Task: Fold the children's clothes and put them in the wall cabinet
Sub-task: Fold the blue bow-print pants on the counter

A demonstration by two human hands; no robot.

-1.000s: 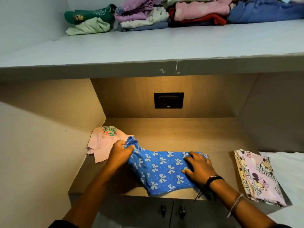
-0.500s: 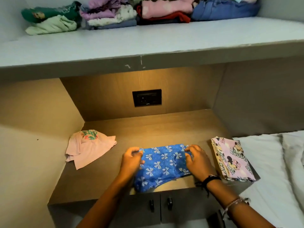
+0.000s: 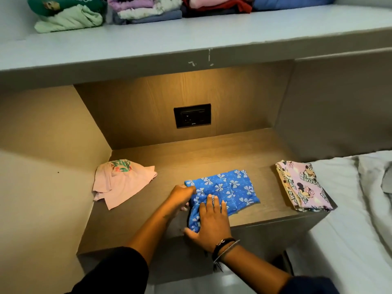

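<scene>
The blue garment with white bows (image 3: 231, 187) lies partly folded on the wooden counter (image 3: 212, 153) of the lit niche, near its front edge, with its near left corner bunched and hanging toward the edge. The right hand (image 3: 212, 228) lies palm down on that bunched corner, fingers straight and close together, pressing the cloth flat; dark and beaded bracelets (image 3: 224, 247) circle its wrist. The left hand (image 3: 180, 198) comes in from the left, its forearm crossing low over the counter, and grips the garment's left edge with the thumb on top and the fingers curled beneath. A dark sleeve (image 3: 118, 270) covers the left upper arm. To the left, apart from the blue piece, a crumpled pink garment with a green floral print (image 3: 121, 183) sits by the side wall. To the right, at the counter's corner, rests a folded lilac garment (image 3: 303, 185) printed with cartoon mice and lettering too small to read. A black wall socket (image 3: 192, 115) on the back panel bears a tiny mark that cannot be read. Above, a grey shelf (image 3: 191, 37) carries stacks of folded clothes (image 3: 146, 9). A white bed sheet (image 3: 350, 209) lies at right.
</scene>
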